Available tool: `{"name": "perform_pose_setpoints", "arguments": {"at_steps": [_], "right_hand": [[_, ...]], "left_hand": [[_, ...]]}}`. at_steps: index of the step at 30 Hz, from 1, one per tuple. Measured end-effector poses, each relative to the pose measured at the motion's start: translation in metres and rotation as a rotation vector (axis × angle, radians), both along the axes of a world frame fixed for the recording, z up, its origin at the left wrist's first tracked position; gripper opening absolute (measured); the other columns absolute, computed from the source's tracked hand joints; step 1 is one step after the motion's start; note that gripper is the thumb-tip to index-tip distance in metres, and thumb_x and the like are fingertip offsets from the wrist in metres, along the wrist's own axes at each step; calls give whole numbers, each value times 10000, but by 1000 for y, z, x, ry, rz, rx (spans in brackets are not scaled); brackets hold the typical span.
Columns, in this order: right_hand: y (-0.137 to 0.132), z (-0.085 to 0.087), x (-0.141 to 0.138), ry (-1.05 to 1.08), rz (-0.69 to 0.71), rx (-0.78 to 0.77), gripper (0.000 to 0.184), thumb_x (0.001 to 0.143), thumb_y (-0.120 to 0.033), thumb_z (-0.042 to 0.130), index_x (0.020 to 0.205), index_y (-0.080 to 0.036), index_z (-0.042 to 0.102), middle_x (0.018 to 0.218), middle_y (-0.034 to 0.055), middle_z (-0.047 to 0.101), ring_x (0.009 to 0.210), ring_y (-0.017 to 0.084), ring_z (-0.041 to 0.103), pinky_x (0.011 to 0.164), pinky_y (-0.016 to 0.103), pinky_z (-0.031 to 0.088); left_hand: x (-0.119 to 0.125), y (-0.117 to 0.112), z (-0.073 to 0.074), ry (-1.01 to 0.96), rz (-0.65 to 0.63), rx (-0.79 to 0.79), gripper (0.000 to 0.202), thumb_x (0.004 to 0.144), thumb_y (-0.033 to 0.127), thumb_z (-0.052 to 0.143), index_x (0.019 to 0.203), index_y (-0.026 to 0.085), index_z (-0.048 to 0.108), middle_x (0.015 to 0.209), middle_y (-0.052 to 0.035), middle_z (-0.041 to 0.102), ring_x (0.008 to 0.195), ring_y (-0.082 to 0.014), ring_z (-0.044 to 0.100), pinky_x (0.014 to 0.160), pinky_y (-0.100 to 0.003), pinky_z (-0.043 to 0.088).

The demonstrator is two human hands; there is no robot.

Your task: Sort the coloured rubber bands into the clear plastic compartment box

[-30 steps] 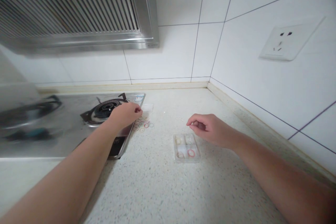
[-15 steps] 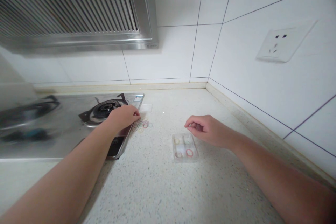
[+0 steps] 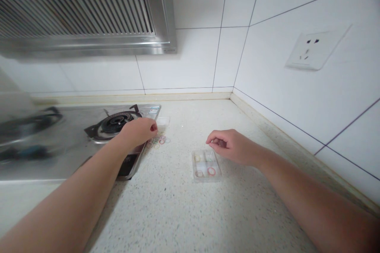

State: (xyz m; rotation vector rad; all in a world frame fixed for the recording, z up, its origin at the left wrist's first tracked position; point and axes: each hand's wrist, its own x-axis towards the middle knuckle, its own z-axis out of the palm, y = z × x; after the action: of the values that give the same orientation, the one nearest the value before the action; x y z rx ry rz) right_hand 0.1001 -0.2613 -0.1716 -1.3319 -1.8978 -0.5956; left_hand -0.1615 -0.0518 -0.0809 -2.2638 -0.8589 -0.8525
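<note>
A loose pile of thin coloured rings (image 3: 158, 140), which look like small rubber bands, lies on the counter beside the stove's edge. At the pile's upper left is my left hand (image 3: 141, 130), its thumb and fingers pinched together; whatever they hold is too small to see. A clear divided box (image 3: 207, 180) stands to the right, with a red ring (image 3: 211, 171) and a brownish ring (image 3: 198, 173) in its near compartments and pale rings in the far ones. Just above the box's right far corner, my right hand (image 3: 228, 144) is curled with thumb and forefinger tips close together, their contents unclear.
A gas stove (image 3: 74, 158) with a black burner (image 3: 117, 123) borders the pile on the left. Behind the pile lies a clear flat piece (image 3: 164, 120), perhaps a lid. The range hood (image 3: 118, 43) overhangs the stove; a tiled wall (image 3: 297, 106) rises on the right.
The whole view has shifted slightly. My left hand's fingertips have drawn up a little from the rings; my right hand keeps its pose by the box.
</note>
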Motion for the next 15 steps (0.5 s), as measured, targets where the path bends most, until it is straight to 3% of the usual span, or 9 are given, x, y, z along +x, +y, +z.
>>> {"name": "perform_pose_setpoints", "arguments": {"at_steps": [9, 15], "right_hand": [[0, 1, 0, 7, 4, -9, 147, 910, -274, 534, 984, -201, 637, 696, -32, 584, 595, 82, 493, 578, 243, 354], [1, 0, 1, -6, -6, 4, 151, 915, -287, 530, 990, -216, 641, 710, -35, 594, 614, 84, 511, 589, 243, 365]], "left_hand": [[1, -14, -3, -11, 11, 31, 279, 806, 401, 454, 905, 252, 669, 898, -56, 688, 797, -247, 622, 595, -322, 337], [10, -33, -14, -58, -42, 111, 274, 856, 421, 437, 913, 252, 645, 859, -44, 688, 780, -239, 627, 569, -303, 297]]}}
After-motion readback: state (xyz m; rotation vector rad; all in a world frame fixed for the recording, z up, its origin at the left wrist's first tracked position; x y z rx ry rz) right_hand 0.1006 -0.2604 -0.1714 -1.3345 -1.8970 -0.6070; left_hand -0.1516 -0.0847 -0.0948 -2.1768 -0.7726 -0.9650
